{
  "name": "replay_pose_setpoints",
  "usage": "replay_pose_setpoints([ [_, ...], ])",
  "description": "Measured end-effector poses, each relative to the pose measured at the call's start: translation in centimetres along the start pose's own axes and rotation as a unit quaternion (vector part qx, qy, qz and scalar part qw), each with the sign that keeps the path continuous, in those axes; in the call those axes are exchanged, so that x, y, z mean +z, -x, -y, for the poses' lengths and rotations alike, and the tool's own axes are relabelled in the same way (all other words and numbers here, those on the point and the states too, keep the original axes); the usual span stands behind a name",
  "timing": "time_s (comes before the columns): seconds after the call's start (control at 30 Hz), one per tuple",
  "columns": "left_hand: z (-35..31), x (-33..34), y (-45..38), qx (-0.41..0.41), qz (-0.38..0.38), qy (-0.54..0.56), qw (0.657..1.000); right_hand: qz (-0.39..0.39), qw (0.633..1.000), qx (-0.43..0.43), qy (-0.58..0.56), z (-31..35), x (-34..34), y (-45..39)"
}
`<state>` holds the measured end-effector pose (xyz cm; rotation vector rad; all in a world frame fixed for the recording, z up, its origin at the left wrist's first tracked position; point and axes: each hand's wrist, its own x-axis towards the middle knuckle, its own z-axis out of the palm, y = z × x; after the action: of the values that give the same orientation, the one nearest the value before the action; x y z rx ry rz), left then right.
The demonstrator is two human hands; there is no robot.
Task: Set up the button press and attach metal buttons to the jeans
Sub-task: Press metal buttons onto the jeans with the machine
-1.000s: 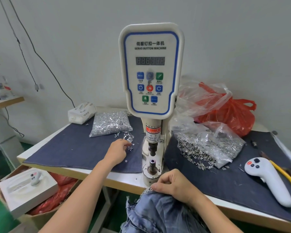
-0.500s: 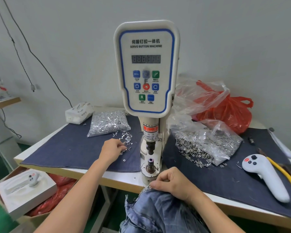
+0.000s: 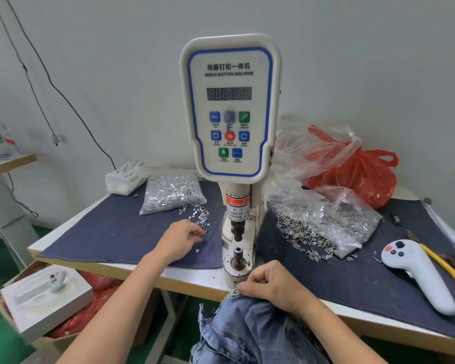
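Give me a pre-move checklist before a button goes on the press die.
1. Left hand at the loose metal buttons by the press: ok.
2. Button actually pinched in the fingers: cannot tell.
3. Lower die bare, nothing seated on it: ok.
4. Both hands outside the gap under the punch: ok.
5. Right hand gripping the jeans at the table edge: ok.
6. Jeans laid over the die: not ok, they hang below the table front.
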<state>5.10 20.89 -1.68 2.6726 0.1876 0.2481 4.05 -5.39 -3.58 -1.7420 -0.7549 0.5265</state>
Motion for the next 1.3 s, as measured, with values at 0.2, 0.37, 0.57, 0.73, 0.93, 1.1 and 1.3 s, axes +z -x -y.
replay_pose_setpoints([
  [0.2,-0.4,0.7,-0.2,-0.033,-0.014,-0.022,0.999,0.000,1.000,-0.001,0.000,0.1,0.0,0.0],
  [0.37,-0.6,1.2,-0.1,-0.051,-0.031,0.015,0.998,0.001,1.000,0.000,-0.004,0.2,0.0,0.1],
  [0.57,-0.8,1.7,-0.3,-0.080,-0.062,0.033,0.994,0.004,1.000,0.005,-0.004,0.4,0.0,0.1],
  [0.73,-1.2,1.8,0.0,-0.062,-0.080,0.022,0.995,0.004,1.000,0.006,-0.004,0.4,0.0,0.1],
  [0.93,-3.2,-0.4,1.6,-0.053,-0.153,0.220,0.962,0.005,1.000,0.007,-0.007,0.3,0.0,0.1],
  [1.1,-5.6,-1.5,4.8,-0.017,-0.130,0.387,0.913,0.002,1.000,0.004,-0.006,0.2,0.0,0.1],
  [1.3,-7.4,-0.4,6.7,0.022,-0.059,0.410,0.910,0.001,1.000,0.003,-0.005,0.3,0.0,0.1],
])
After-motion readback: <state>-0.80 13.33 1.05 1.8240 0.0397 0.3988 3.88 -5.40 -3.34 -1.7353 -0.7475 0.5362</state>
